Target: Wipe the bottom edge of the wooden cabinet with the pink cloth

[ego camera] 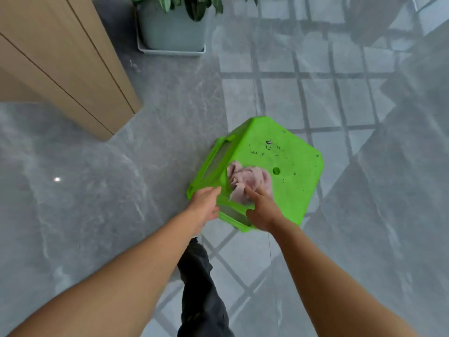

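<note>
A crumpled pink cloth [247, 181] lies on top of a bright green plastic stool [279, 161] standing on the grey floor. My right hand [261, 210] reaches over the stool's near edge, its fingers spread and touching the cloth's near side. My left hand [205, 203] hovers at the stool's left corner, fingers apart, holding nothing. The wooden cabinet [73, 69] stands at the upper left, its bottom edge meeting the floor around [121, 125].
A pale green planter [172, 30] with a leafy plant sits on a tray beyond the cabinet. My dark trouser leg [201, 288] shows between my arms. Glossy grey floor tiles [85, 190] reflect a window grid on the right.
</note>
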`<state>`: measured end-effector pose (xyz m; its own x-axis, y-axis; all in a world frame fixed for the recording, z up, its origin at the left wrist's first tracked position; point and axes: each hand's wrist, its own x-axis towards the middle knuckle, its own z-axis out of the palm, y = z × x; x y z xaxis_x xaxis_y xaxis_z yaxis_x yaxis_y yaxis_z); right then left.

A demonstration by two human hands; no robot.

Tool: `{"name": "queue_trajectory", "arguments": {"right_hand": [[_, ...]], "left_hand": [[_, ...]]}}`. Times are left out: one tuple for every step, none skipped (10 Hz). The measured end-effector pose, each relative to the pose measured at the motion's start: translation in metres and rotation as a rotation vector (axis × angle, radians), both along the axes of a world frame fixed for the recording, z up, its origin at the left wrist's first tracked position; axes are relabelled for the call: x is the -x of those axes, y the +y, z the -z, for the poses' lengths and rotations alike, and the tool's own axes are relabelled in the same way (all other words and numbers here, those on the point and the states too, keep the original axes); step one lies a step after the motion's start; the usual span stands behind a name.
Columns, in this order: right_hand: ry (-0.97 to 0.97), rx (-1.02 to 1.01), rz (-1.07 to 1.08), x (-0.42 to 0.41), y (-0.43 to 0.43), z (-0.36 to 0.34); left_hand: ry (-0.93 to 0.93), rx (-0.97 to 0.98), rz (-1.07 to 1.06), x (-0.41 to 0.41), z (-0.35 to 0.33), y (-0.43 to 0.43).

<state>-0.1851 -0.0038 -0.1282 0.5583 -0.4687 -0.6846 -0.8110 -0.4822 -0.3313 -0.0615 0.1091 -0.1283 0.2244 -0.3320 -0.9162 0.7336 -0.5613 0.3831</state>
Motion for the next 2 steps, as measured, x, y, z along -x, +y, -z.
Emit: {"name": "queue_trajectory", "arguments": {"right_hand": [[0.004, 0.136, 0.015, -0.019, 0.007, -0.062], [-0.051, 0.199, -0.102, -0.045, 0.052, -0.134]], "left_hand": [[-0.147, -0.072, 0.197, -0.036, -0.047, 0.051], [-0.43, -0.157, 0.31, -0.077, -0.125, 0.11]]}}
